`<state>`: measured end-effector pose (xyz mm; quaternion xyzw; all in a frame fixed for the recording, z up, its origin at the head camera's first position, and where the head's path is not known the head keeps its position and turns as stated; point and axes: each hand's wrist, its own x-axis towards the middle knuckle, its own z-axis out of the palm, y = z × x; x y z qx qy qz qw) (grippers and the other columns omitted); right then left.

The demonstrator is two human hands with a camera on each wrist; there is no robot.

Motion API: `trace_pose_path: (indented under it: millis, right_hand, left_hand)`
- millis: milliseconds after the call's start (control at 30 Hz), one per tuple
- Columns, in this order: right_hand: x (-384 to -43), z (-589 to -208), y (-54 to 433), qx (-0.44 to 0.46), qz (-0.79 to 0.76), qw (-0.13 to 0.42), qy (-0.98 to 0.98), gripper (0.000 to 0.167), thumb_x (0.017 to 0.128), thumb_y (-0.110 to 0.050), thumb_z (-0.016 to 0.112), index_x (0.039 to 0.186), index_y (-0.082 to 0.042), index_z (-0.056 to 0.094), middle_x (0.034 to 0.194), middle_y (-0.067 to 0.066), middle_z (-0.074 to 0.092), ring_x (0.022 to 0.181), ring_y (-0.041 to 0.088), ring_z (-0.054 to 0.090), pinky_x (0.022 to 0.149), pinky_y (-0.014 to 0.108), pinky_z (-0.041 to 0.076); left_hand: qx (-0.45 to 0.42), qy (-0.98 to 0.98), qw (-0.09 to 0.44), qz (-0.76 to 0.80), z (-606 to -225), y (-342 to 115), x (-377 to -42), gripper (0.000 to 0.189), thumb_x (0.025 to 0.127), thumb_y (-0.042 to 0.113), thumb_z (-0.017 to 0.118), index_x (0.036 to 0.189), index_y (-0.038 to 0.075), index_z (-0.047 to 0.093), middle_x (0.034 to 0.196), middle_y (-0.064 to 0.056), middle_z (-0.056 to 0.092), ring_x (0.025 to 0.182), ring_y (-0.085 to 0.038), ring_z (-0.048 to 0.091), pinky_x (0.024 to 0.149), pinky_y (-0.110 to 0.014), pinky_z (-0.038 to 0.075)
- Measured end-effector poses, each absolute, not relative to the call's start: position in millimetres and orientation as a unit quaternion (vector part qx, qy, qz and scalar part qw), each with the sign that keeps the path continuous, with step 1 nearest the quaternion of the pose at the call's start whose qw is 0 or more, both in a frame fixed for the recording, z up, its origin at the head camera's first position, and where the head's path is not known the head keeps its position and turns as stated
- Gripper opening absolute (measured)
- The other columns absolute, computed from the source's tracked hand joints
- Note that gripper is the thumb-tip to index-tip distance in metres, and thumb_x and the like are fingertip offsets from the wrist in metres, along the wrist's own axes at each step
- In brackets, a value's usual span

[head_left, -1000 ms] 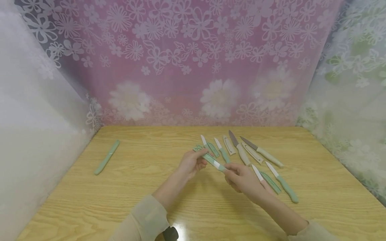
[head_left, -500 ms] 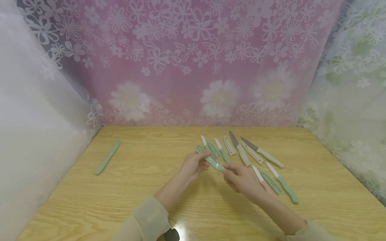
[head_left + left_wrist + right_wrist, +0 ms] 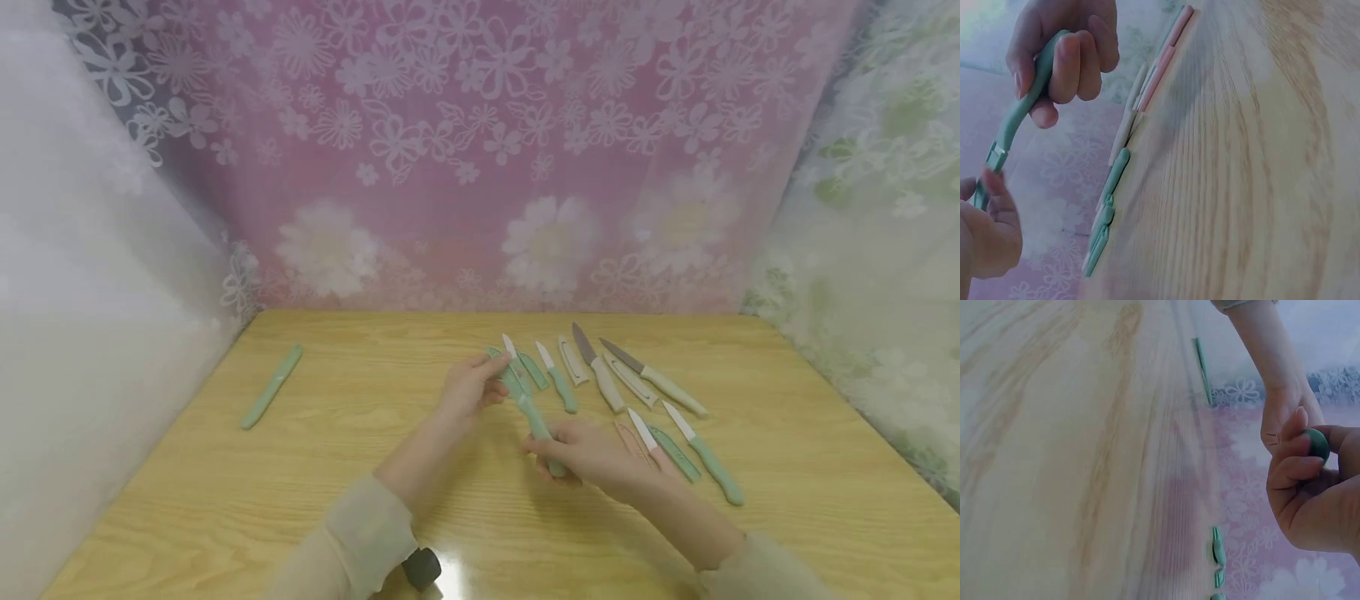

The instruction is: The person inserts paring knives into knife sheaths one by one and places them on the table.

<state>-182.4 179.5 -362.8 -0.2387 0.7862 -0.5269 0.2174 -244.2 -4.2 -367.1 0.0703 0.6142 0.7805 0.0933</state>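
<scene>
Between both hands, above the table, is a small green-handled knife with its blade inside a green sheath. My left hand pinches the sheath between thumb and fingers. The right hand grips the handle near its butt end. In the left wrist view, the handle meets the mouth of the sheath, and no blade shows between them. In the right wrist view, fingers curl round the handle's rounded end.
A sheathed green knife lies far left on the wooden table. To the right lie green knives, cream knives, a pink knife, and loose green, cream and pink sheaths. Bare blades point mostly away.
The knife has slid into its sheath; the white strip of blade seen earlier is covered. My right hand has shifted down the handle towards its end, and the knife has turned steeper.
</scene>
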Motion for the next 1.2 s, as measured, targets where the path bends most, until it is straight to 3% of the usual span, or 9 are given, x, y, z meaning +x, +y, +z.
trace_pose_path:
  millis: [67, 233, 300, 433, 500, 633, 767, 933, 1200]
  right_hand:
    - [-184, -365, 174, -0.230, -0.515, 0.208, 0.799, 0.040, 0.098, -0.026, 0.045, 0.080, 0.008, 0.052, 0.055, -0.001, 0.043, 0.042, 0.006, 0.031, 0.039, 0.015, 0.027]
    - [-192, -367, 157, -0.219, -0.440, 0.116, 0.863, 0.035, 0.097, -0.020, 0.044, 0.119, 0.007, 0.052, 0.057, 0.005, 0.051, 0.039, 0.005, 0.032, 0.035, 0.013, 0.025]
    - [-195, -367, 150, -0.221, -0.418, 0.095, 0.876, 0.035, 0.095, -0.018, 0.045, 0.118, 0.006, 0.054, 0.057, 0.006, 0.053, 0.039, 0.005, 0.034, 0.036, 0.013, 0.026]
    - [-197, -367, 145, -0.220, -0.423, 0.114, 0.872, 0.025, 0.094, -0.017, 0.048, 0.093, 0.006, 0.058, 0.058, 0.005, 0.053, 0.040, 0.006, 0.039, 0.037, 0.015, 0.033]
    - [-195, -368, 147, -0.217, -0.429, 0.129, 0.867, 0.024, 0.094, -0.017, 0.050, 0.097, 0.006, 0.058, 0.063, 0.008, 0.056, 0.042, 0.009, 0.044, 0.038, 0.017, 0.038]
    - [-192, -369, 163, -0.209, -0.427, 0.130, 0.870, 0.027, 0.095, -0.018, 0.050, 0.107, 0.005, 0.057, 0.072, 0.012, 0.058, 0.050, 0.013, 0.047, 0.043, 0.021, 0.043]
    - [-191, -367, 189, -0.191, -0.411, 0.096, 0.887, 0.028, 0.095, -0.019, 0.051, 0.109, 0.004, 0.056, 0.072, 0.010, 0.058, 0.053, 0.014, 0.048, 0.042, 0.022, 0.044]
    - [-187, -366, 224, -0.166, -0.370, 0.047, 0.913, 0.025, 0.095, -0.016, 0.051, 0.106, 0.004, 0.058, 0.069, 0.007, 0.058, 0.051, 0.014, 0.049, 0.040, 0.022, 0.043]
    - [-174, -369, 261, -0.158, -0.334, 0.003, 0.929, 0.024, 0.095, -0.015, 0.051, 0.104, 0.006, 0.058, 0.066, 0.003, 0.054, 0.043, 0.005, 0.044, 0.041, 0.018, 0.040]
  left_hand:
    - [0.089, 0.690, 0.089, 0.713, -367, -5, -243, 0.029, 0.089, 0.028, 0.063, 0.082, 0.000, 0.064, 0.075, -0.004, 0.062, 0.055, -0.010, 0.056, 0.059, -0.021, 0.051]
    - [0.121, 0.803, 0.094, 0.576, -360, -6, -233, 0.032, 0.088, 0.034, 0.062, 0.082, 0.004, 0.068, 0.080, -0.006, 0.066, 0.062, -0.016, 0.056, 0.064, -0.032, 0.051]
    - [0.113, 0.804, 0.091, 0.577, -355, -8, -230, 0.030, 0.088, 0.034, 0.062, 0.082, 0.004, 0.068, 0.083, -0.004, 0.066, 0.069, -0.018, 0.057, 0.065, -0.032, 0.051]
    - [0.120, 0.795, 0.075, 0.590, -348, -21, -230, 0.029, 0.090, 0.029, 0.060, 0.086, 0.001, 0.068, 0.092, -0.007, 0.065, 0.084, -0.023, 0.059, 0.076, -0.039, 0.052]
    - [0.115, 0.803, 0.065, 0.580, -346, -32, -234, 0.029, 0.090, 0.028, 0.060, 0.091, 0.001, 0.069, 0.095, -0.008, 0.066, 0.085, -0.022, 0.060, 0.079, -0.042, 0.051]
    - [0.087, 0.871, 0.009, 0.484, -343, -63, -249, 0.030, 0.090, 0.028, 0.060, 0.091, 0.000, 0.070, 0.074, -0.003, 0.063, 0.062, -0.011, 0.052, 0.060, -0.026, 0.048]
    - [0.056, 0.932, -0.035, 0.357, -344, -104, -266, 0.032, 0.091, 0.024, 0.058, 0.072, -0.002, 0.062, 0.052, 0.000, 0.043, 0.044, -0.009, 0.034, 0.040, -0.019, 0.029]
    - [0.034, 0.959, -0.045, 0.279, -353, -153, -278, 0.033, 0.092, 0.019, 0.055, 0.063, 0.007, 0.045, 0.052, 0.001, 0.039, 0.043, -0.010, 0.035, 0.039, -0.019, 0.032]
    - [0.008, 0.974, -0.032, 0.223, -364, -194, -279, 0.022, 0.094, 0.007, 0.043, 0.077, -0.004, 0.053, 0.062, -0.009, 0.049, 0.051, -0.020, 0.048, 0.046, -0.030, 0.044]
